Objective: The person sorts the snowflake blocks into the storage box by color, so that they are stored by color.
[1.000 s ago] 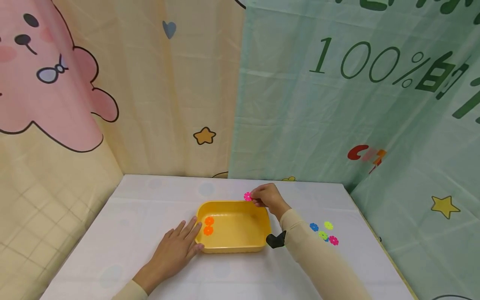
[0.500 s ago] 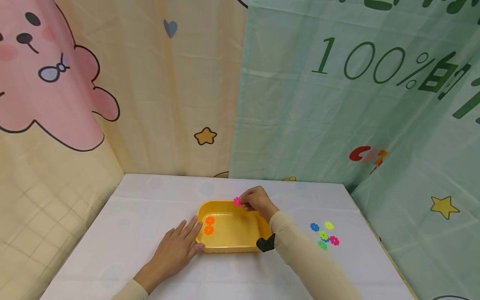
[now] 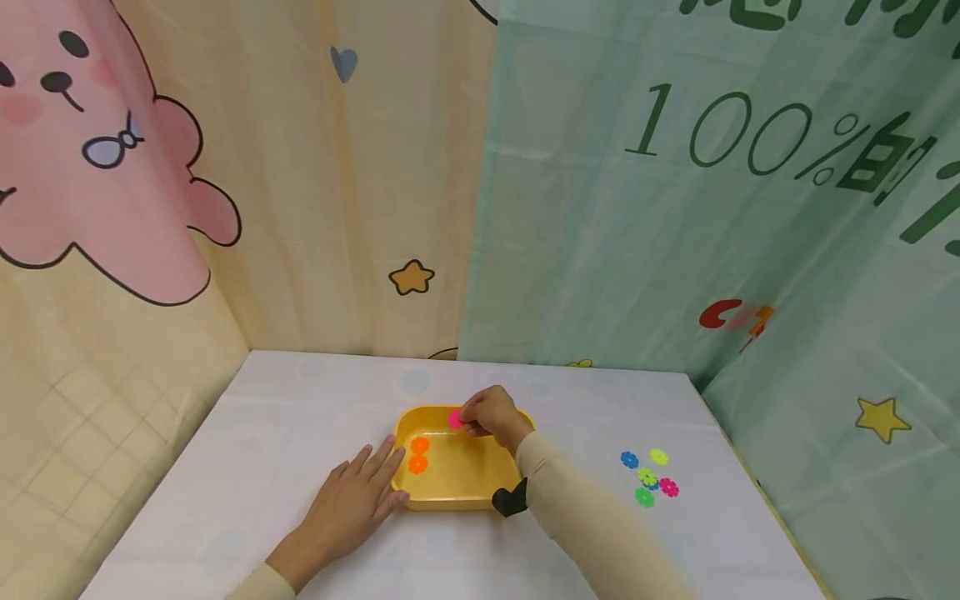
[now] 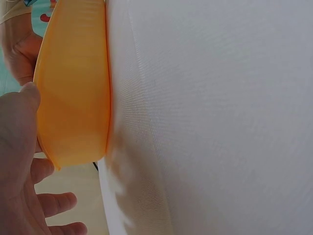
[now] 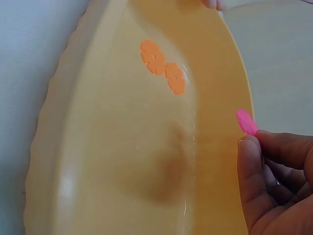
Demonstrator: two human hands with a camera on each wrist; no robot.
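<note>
My right hand (image 3: 495,414) pinches a pink flower-shaped disc (image 5: 246,122) between thumb and forefinger. It holds the disc over the far side of a yellow plastic tray (image 3: 461,483). Inside, toward the tray's left end, two orange flower-shaped discs (image 3: 419,454) lie side by side on the bottom. My left hand (image 3: 348,504) rests against the tray's left rim with its fingers extended. In the left wrist view its thumb touches the rim of the tray (image 4: 78,88), while the other fingers spread beyond the tray's end.
Right of the tray, several flower-shaped discs lie loosely grouped on the white cloth: a blue one (image 3: 629,459), yellow ones (image 3: 658,457), a green one (image 3: 644,497) and a pink one (image 3: 669,487). Printed curtains (image 3: 360,208) stand behind the table.
My right hand has moved left and slightly nearer with the pink disc, from beyond the tray's far rim to over the tray. The left hand stays in place.
</note>
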